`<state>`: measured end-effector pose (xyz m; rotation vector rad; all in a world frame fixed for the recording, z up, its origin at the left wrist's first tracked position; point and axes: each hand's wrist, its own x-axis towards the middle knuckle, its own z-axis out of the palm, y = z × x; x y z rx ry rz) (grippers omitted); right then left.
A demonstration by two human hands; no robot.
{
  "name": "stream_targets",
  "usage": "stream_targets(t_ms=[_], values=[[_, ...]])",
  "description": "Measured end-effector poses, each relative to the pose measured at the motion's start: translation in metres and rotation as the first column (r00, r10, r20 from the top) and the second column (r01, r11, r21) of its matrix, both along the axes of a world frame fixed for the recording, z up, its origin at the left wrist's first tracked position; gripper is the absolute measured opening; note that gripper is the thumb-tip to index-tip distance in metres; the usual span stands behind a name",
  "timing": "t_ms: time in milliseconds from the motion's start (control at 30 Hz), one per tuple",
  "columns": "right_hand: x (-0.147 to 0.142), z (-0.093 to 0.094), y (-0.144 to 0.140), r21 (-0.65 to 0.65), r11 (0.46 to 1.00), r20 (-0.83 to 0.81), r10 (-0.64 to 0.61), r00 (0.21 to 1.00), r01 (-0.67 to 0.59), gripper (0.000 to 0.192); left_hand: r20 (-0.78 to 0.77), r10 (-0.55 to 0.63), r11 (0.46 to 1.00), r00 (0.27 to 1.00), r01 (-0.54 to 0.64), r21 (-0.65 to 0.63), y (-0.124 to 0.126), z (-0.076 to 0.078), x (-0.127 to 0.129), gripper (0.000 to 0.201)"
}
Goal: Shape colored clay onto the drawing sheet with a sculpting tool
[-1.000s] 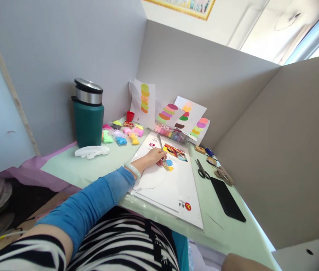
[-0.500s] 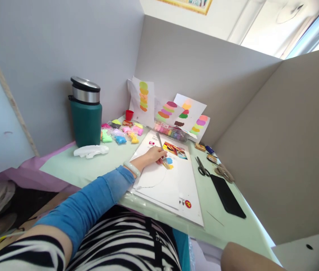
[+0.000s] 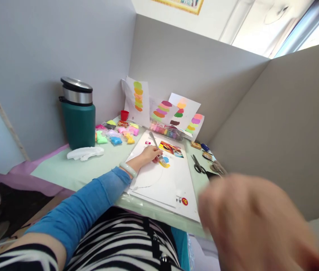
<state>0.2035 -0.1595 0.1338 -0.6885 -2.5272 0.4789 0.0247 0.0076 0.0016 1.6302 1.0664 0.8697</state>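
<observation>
My left hand (image 3: pixel 149 153) is closed around a metal fork (image 3: pixel 154 140), handle pointing up and away. The tines rest at a small yellow patch (image 3: pixel 165 165) of what looks like clay, beside a blue patch (image 3: pixel 166 160). Both patches lie on a white paper (image 3: pixel 159 184) that bears a thin curved pencil line. Beneath the paper is a larger white board or pad (image 3: pixel 190 188) with a printed colour picture. Close to the camera, over the table's right side, my right hand (image 3: pixel 249 214) is smeared by motion; its fingers cannot be made out.
A green thermos (image 3: pixel 79 126) and a crumpled white tissue (image 3: pixel 85 153) stand left. Several small bags of coloured clay (image 3: pixel 116 140) and a red cup (image 3: pixel 124 115) lie behind. Scissors (image 3: pixel 198 164) are to the right. Colour-swatch sheets (image 3: pixel 137 101) lean on the grey partition (image 3: pixel 182 64).
My right hand has risen from the bottom edge into view, now covering much of the table's right side. My left hand stays at the patches with the fork. The view has shifted slightly.
</observation>
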Motion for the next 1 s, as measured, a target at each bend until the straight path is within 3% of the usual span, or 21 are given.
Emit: stream_targets(t_ms=[100,133,167,233,333,400,467,733,1000], values=[[-0.009,-0.011,0.04,-0.089,0.977,-0.048,-0.201,0.978,0.196,0.036,0.0,0.058,0.998,0.998,-0.058,0.016,-0.002,0.003,-0.001,0.019],[-0.013,-0.021,0.055,-0.161,0.913,-0.061,-0.388,0.92,0.374,0.034,-0.012,0.081,0.996,0.997,-0.08,0.029,-0.003,0.005,-0.001,0.019],[-0.016,-0.034,0.069,-0.191,0.804,-0.039,-0.579,0.814,0.563,0.031,-0.032,0.104,0.994,0.994,-0.103,0.044,-0.003,0.006,-0.002,0.02],[-0.022,-0.062,0.091,-0.141,0.592,0.076,-0.793,0.605,0.794,0.023,-0.083,0.137,0.989,0.987,-0.131,0.07,-0.003,0.007,-0.002,0.021],[-0.026,-0.1,0.105,0.054,0.455,0.165,-0.882,0.441,0.889,0.02,-0.126,0.139,0.989,0.982,-0.13,0.074,-0.002,0.007,-0.003,0.024],[-0.027,-0.114,0.104,0.121,0.388,0.227,-0.907,0.355,0.914,0.022,-0.133,0.126,0.991,0.983,-0.118,0.066,-0.001,0.007,-0.002,0.025],[-0.028,-0.121,0.102,0.161,0.38,0.28,-0.902,0.327,0.911,0.023,-0.153,0.124,0.991,0.98,-0.113,0.077,0.0,0.006,-0.002,0.025],[-0.026,-0.128,0.106,0.208,0.419,0.305,-0.886,0.349,0.884,0.024,-0.288,0.148,0.977,0.946,-0.095,0.19,-0.001,0.009,-0.004,0.024],[-0.023,-0.133,0.107,0.238,0.422,0.272,-0.893,0.357,0.875,0.023,-0.276,0.19,0.965,0.942,-0.128,0.227,0.005,0.008,-0.008,0.026]])
